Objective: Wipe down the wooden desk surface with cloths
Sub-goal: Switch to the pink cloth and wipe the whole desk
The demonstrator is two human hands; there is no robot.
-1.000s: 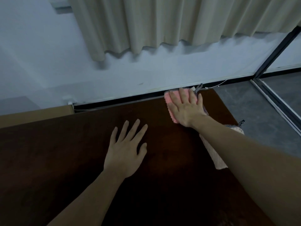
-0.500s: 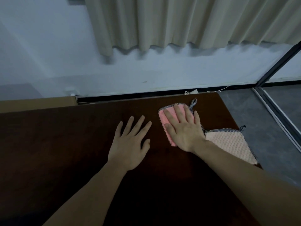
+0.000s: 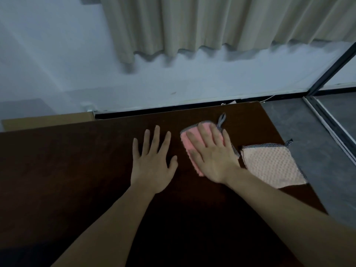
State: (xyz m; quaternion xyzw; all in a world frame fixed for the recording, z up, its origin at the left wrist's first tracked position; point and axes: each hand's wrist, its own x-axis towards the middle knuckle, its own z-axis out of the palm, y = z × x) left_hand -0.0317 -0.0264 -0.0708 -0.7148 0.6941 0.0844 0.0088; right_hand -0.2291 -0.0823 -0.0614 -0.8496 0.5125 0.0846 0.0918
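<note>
A dark wooden desk (image 3: 77, 180) fills the lower part of the view. My right hand (image 3: 212, 157) lies flat, palm down, on a folded pink cloth (image 3: 187, 142) with a grey hanging loop, pressing it against the desk near the far right corner. A second, pale peach cloth (image 3: 269, 166) with a dark checked border lies spread at the desk's right edge, just right of my wrist. My left hand (image 3: 154, 162) rests flat on the bare wood with fingers spread, a short gap left of the pink cloth, holding nothing.
A white wall and beige curtain (image 3: 212, 24) stand behind the desk. A lighter wooden surface (image 3: 48, 120) adjoins at the far left. Grey floor (image 3: 317, 132) and a dark door frame (image 3: 331, 66) lie to the right, beyond the desk's edge. A thin cable (image 3: 267, 98) runs behind the far edge.
My right hand has slid the pink cloth from the desk's far edge toward me and slightly left. The peach cloth is now uncovered. My left hand has stayed put.
</note>
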